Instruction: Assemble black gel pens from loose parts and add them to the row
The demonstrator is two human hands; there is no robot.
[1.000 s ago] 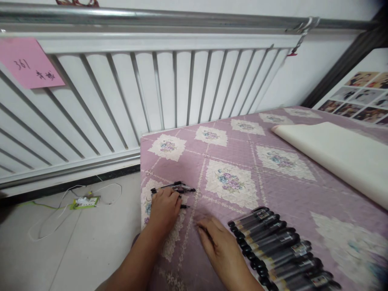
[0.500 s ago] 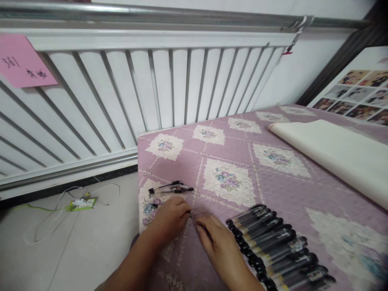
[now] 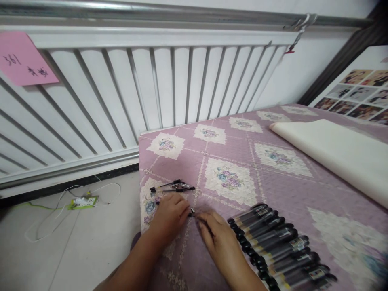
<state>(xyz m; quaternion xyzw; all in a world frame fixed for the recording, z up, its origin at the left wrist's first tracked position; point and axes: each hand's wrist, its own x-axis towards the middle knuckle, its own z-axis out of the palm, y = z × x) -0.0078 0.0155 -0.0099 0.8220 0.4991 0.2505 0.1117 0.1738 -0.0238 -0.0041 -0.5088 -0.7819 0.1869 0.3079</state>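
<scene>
My left hand (image 3: 170,214) is closed around a black pen (image 3: 192,211). The pen's one end shows past my fingertips, and a dark end peeks out on the hand's left side. My right hand (image 3: 220,238) is held close on the right, thumb and fingers pinched together at the pen's end; what they grip is too small to make out. Just beyond my left hand lie several loose pens (image 3: 172,186) and pen parts. To the right of my right hand, a row of black capped gel pens (image 3: 273,242) lies side by side.
The pens lie on a purple flowered cloth (image 3: 224,145) over a flat surface. A rolled cream sheet (image 3: 333,153) lies at the right. A white radiator (image 3: 163,85) stands behind. Left of the cloth's edge, a power strip (image 3: 83,202) with cables is on the floor.
A little more of the pen's end now shows between my hands. Both hands stay in nearly the same place, and the view has shifted slightly.
</scene>
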